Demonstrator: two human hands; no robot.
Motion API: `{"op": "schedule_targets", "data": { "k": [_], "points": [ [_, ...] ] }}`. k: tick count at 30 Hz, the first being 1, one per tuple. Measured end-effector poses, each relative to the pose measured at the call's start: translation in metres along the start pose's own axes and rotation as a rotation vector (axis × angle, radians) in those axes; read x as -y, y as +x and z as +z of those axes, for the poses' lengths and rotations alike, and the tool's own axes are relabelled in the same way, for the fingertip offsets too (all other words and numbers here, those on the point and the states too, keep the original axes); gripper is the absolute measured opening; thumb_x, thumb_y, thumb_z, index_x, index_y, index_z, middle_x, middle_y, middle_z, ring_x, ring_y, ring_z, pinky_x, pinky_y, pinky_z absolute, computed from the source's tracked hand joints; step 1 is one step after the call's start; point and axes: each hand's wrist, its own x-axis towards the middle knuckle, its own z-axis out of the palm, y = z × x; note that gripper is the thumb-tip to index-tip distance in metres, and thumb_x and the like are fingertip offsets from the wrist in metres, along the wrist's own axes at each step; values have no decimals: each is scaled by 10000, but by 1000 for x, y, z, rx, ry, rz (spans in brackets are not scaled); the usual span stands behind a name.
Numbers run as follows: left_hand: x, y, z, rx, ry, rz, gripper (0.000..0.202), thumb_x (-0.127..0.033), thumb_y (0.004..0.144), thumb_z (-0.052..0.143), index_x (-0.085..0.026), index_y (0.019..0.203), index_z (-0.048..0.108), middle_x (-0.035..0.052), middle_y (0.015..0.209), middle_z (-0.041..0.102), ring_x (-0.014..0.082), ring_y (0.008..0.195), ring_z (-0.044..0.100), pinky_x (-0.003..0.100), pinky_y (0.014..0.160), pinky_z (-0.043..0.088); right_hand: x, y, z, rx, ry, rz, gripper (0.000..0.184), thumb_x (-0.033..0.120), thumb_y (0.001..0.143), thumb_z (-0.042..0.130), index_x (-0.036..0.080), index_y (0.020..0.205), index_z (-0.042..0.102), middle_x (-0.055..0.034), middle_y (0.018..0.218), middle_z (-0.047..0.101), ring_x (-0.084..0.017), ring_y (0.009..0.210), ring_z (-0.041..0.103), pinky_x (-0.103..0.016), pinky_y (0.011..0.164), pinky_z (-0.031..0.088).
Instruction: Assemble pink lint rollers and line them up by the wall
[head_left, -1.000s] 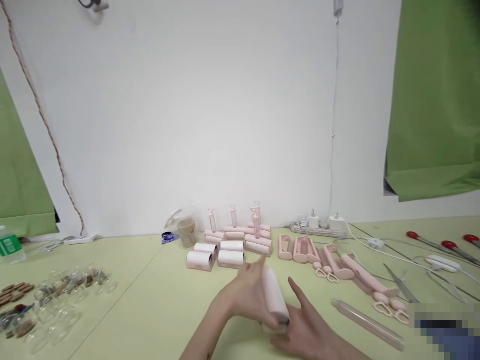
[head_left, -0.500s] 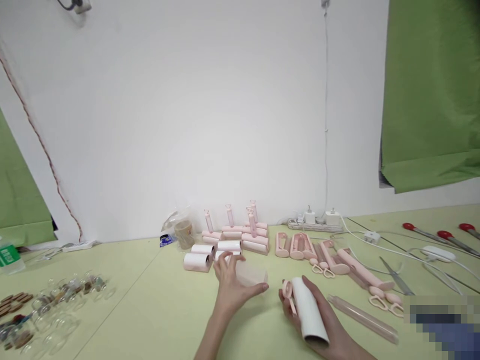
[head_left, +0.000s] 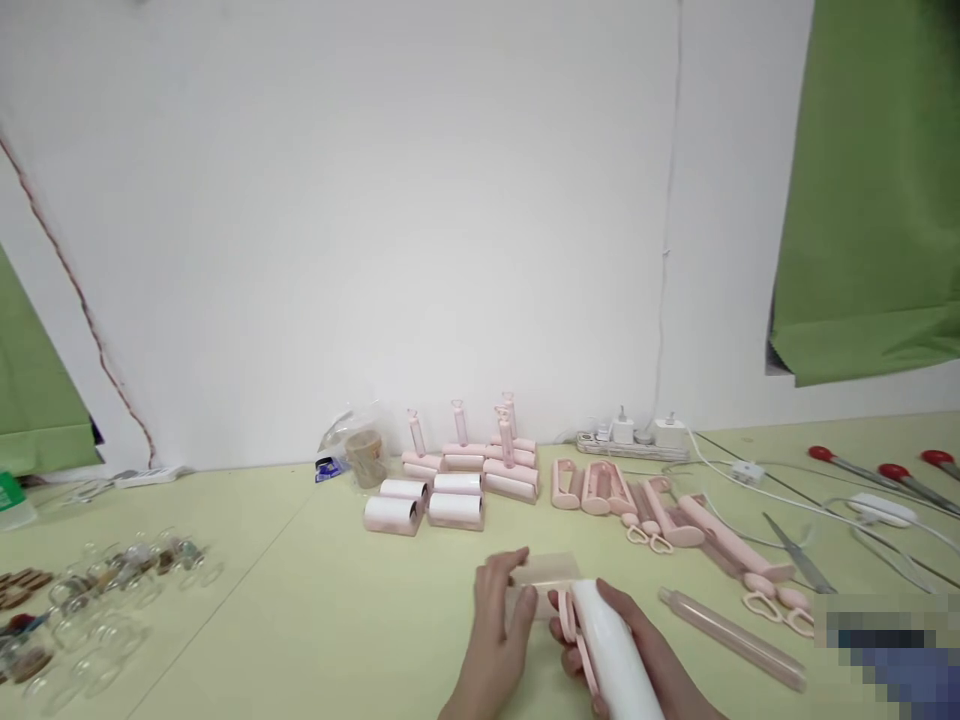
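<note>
My left hand (head_left: 495,620) has its fingers and thumb around the near left end of a translucent pinkish plastic cover (head_left: 551,570). Close beside it, my right hand (head_left: 645,640) is wrapped round a white paper roll (head_left: 611,640). The same hand also grips a pink plastic part (head_left: 568,615) along the roll's left side. The roll is tilted, its lower end cut off by the picture edge. To the right of this hand lies a clear pinkish tube (head_left: 735,635).
White rolls in pinkish holders (head_left: 456,508) and pink pieces with upright tubes (head_left: 506,440) stand ahead. Pink frames (head_left: 596,487), scissors (head_left: 799,555), cables and a power strip (head_left: 634,447) lie to the right. Small glass domes (head_left: 97,620) are at left, tape (head_left: 366,460) at the back.
My left hand has moved right and nearer with the translucent cover, its fingers closing in. The roll and pink part have turned slightly and sunk lower in view. The hands are closer together.
</note>
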Motion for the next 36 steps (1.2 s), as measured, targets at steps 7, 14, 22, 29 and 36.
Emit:
{"op": "schedule_targets", "data": {
  "k": [7,14,22,29,36],
  "points": [
    [-7,2,4,128,-430,-211,504,-503,754,495,-148,1106,559,87,998,604,220,938,522,333,867,380,-13,-3,9,-92,-131,23,375,484,789,487,129,752,602,-9,550,623,-97,400,538,-184,365,404],
    [-16,-5,8,293,-546,-230,489,-533,800,387,-208,1123,561,60,1027,596,128,704,534,230,647,429,-28,6,1,62,-187,39,424,490,812,442,134,633,585,-15,501,615,-79,381,541,-158,395,389],
    [-9,-20,22,288,-645,-222,561,-513,691,579,-238,1175,510,87,1169,547,222,975,527,300,822,411,-27,12,-9,-45,-120,154,421,478,815,453,130,633,605,-41,469,621,-115,474,593,-171,480,452],
    [-14,-4,7,-13,-822,-239,475,-456,665,640,-175,1046,597,93,1056,602,221,897,562,300,762,456,-2,1,12,-1,-218,-15,404,493,756,513,105,720,622,-67,589,644,-172,568,612,-264,552,489],
    [-31,7,1,-341,-1271,-536,272,-281,794,548,-122,1014,536,118,952,618,195,884,600,292,756,493,28,-20,21,-265,-1066,-1104,257,251,833,480,270,1086,518,-44,1159,572,-216,1092,493,-332,915,406]
  ]
}}
